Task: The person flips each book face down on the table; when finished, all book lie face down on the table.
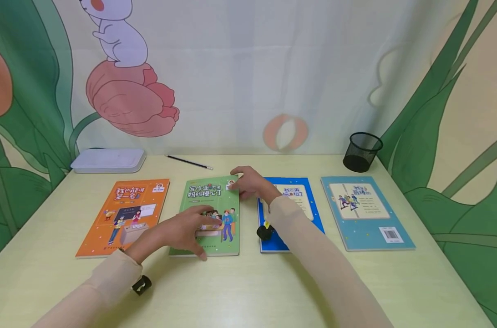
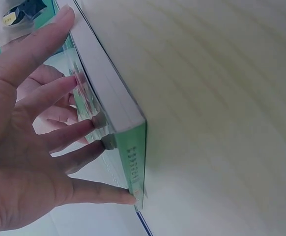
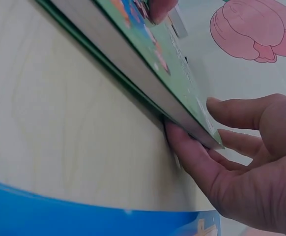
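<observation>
A green book (image 1: pixel 207 200) with a cartoon cover lies on the table between both hands. My left hand (image 1: pixel 187 230) spreads over its lower left part, fingertips on the cover and thumb at the bottom edge. In the left wrist view the fingers of the left hand (image 2: pixel 40 147) are long and fairly straight against the green book (image 2: pixel 139 162). At the book's top right corner, my right hand (image 1: pixel 252 184) grips the edge. Close up, one fingertip of the right hand (image 3: pixel 251 167) reaches under the green book (image 3: pixel 182 83) while others stand around the corner.
An orange book (image 1: pixel 125 214) lies left; a blue book (image 1: pixel 301 187), partly under the right forearm, and a teal book (image 1: pixel 367 228) lie right. Behind are a pale case (image 1: pixel 109 161), a pencil (image 1: pixel 189 162) and a black mesh pen holder (image 1: pixel 361 152), before a printed curtain (image 1: pixel 232 82).
</observation>
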`<act>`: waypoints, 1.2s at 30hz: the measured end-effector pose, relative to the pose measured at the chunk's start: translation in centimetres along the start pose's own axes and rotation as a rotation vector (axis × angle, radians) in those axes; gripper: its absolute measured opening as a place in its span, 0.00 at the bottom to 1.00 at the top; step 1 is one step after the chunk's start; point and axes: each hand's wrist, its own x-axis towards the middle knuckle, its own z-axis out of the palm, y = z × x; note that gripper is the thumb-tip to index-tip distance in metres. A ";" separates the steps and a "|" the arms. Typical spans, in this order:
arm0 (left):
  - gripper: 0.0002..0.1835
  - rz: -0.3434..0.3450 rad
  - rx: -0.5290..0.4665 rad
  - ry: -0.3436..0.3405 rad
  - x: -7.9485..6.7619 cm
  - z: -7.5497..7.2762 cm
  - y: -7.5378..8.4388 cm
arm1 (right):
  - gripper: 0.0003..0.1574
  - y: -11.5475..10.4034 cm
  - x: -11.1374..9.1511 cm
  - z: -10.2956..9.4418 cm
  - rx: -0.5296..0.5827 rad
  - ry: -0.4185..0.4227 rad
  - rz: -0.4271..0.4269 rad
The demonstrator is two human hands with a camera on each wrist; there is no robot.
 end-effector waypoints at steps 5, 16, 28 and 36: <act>0.44 0.009 0.000 0.005 0.0 -0.1 0.0 | 0.42 0.2 -0.2 -0.2 0.026 -0.032 0.005; 0.47 0.048 -0.012 0.011 -0.1 -0.1 -0.6 | 0.34 1.0 -0.1 -0.6 0.113 -0.059 -0.013; 0.49 0.084 -0.033 0.032 -0.3 -0.8 -0.7 | 0.37 1.2 -0.7 -1.5 0.247 -0.049 -0.118; 0.49 0.110 0.008 0.105 -0.2 -1.4 -0.3 | 0.36 -0.1 -2.0 -2.5 0.306 -0.051 -0.195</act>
